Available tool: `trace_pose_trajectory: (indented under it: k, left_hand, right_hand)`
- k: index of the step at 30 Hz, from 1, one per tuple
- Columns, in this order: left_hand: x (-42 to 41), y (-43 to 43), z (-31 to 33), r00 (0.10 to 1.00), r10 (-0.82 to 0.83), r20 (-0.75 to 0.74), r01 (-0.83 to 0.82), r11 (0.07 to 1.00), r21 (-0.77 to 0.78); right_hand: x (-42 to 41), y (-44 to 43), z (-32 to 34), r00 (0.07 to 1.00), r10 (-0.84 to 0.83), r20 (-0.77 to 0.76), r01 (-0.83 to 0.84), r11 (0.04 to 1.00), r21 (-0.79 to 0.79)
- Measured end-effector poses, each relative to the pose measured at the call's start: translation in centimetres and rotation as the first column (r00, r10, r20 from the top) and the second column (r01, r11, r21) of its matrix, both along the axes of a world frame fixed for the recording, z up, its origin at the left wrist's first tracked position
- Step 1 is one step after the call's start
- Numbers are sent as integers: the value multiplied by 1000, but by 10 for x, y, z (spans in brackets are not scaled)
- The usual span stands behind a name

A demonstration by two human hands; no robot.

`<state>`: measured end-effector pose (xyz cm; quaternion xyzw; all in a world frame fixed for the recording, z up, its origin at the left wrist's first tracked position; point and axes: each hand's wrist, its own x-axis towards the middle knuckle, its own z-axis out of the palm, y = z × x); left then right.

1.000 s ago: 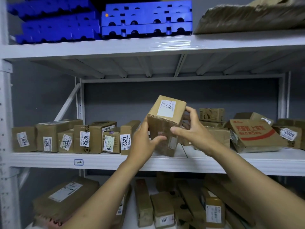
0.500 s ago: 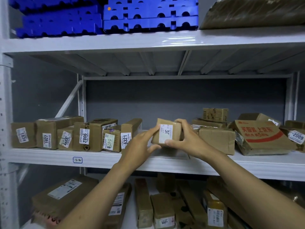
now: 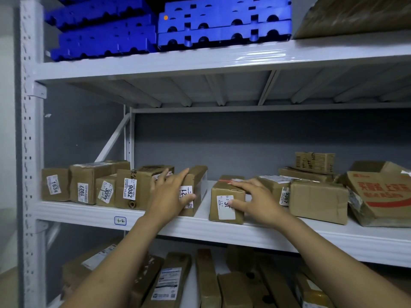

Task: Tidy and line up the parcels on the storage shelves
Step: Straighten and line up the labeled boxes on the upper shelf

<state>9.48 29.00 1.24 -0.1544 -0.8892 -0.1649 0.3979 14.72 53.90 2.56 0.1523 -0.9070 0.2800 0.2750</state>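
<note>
As I line up this shelf (image 3: pixel 200 226), both hands lie on boxes.
My left hand (image 3: pixel 169 196), fingers spread, steadies the tall box (image 3: pixel 198 185) ending the left row (image 3: pixel 89 187); my right hand (image 3: pixel 255 201) presses flat on the small box (image 3: pixel 224 207), a gap to its right. Next, I judge: slide that stiff, taped cardboard left, flush.

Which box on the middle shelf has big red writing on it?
The big box at the far right end of the middle shelf. Its front bears large red characters and a red curve; no other one there has red print.
</note>
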Motion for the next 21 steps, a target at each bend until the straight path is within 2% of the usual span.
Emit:
trace_pose_trajectory:
  k: [2, 6, 11, 13, 15, 16, 18, 20, 21]
  left_hand:
    - [-2, -6, 0, 998, -47, 50, 46, 998, 31]
    - [-7, -10, 2, 999, -43, 23, 43, 999, -6]
    - [-5, -10, 7, 997, -67, 49, 69, 997, -35]
    - [-1, -9, 10, 998, -37, 41, 39, 997, -60]
    - [7, -3, 11, 999, -3, -54, -7, 985, -171]
    - [10, 2, 12, 993, -16, -118, -13, 970, -244]
    - [14, 12, 13, 983, -81, -166, 13, 926, -376]
    - [15, 19, 13, 980, -109, -169, 17, 882, -472]
    - [15, 23, 14, 979, -106, -175, 6, 872, -490]
  right_hand:
    - [-6, -6, -2, 1000, 0, -11, 0, 999, -37]
    - [-14, -14, -4, 1000, 1, -30, -5, 993, -120]
    - [-19, -23, -7, 998, 66, -20, -66, 997, -32]
    - [-22, -28, -11, 998, 50, 37, -46, 992, -119]
    - [-25, -29, -15, 990, 26, 142, 14, 962, -274]
    - [-26, -28, -18, 979, 13, 202, 49, 953, -298]
    - [-27, -24, -22, 956, -69, 286, 118, 980, -160]
    - [-29, -22, -24, 942, -173, 288, 167, 985, 44]
    - [-30, -23, -24, 942, -187, 279, 171, 982, 81]
